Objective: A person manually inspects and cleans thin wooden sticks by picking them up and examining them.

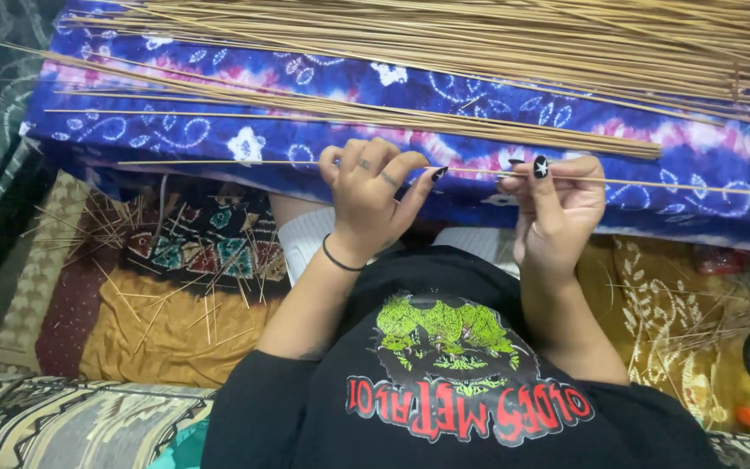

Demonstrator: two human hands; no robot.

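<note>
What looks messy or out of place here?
Short broken stick pieces lie scattered at odd angles on the patterned mat at lower left, with more at right. The long sticks on the blue cloth lie roughly parallel. Both hands pinch one thin stick.

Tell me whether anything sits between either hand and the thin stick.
Nothing visible does. The left hand and right hand both pinch the thin stick directly, over the blue patterned cloth.
</note>
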